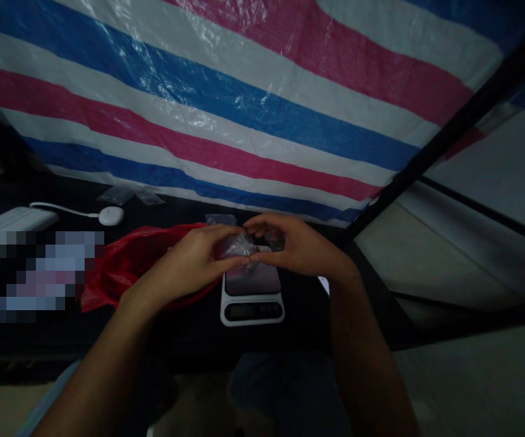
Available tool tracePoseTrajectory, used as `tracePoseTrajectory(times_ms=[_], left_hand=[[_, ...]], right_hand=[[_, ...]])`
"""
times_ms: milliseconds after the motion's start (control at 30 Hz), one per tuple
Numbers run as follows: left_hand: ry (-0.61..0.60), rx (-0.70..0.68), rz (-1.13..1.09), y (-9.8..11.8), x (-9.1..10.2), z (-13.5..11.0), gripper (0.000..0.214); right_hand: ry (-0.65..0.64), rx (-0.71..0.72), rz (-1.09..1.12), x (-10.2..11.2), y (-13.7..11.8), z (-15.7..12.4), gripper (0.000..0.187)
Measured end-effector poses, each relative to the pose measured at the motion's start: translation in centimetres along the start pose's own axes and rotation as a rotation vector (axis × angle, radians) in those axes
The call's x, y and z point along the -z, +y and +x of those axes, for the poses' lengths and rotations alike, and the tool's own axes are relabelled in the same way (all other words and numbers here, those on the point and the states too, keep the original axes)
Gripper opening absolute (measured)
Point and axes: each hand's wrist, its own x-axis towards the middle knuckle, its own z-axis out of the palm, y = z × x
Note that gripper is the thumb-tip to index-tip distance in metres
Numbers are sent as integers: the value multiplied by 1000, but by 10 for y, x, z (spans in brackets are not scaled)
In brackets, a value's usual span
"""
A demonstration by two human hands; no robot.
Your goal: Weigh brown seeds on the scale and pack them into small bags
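My left hand (pixel 196 255) and my right hand (pixel 292 243) meet above a small digital scale (pixel 253 308). Between their closed fingertips is a clear plastic bag (pixel 235 244); its contents are too dim to make out. The scale has a white body, a grey plate and a dark display. Partly behind my left hand and wrist lies an open red plastic bag (pixel 111 267), its inside mostly in shadow. Another small clear bag (pixel 220 219) lies just beyond my left fingers.
Small clear bags (pixel 117 195) lie at the back of the black table. A white round puck (pixel 111 215) on a cable and a long white case (pixel 14 227) are at left, near a pixelated patch. Striped sheeting (pixel 226 115) hangs behind; a black bar (pixel 453 133) slants at right.
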Motion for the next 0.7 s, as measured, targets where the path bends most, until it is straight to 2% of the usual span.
tracePoseTrajectory(times_ms=[167,300,467,700], left_hand=[[-83,108,95,-17,-8,-3,46],[-107,158,144,-22,-17,-1,42],[-123,158,124,-20,-25,3,41],[-120,155,76,-21,-32,8,45]], right_hand=[[83,-204,108,-10,39,-21,42],[52,-301,127,-23,61,-27,44],[30,-315,144,-36,69,-23,41],[41,-285,106,-41,69,-19,31]])
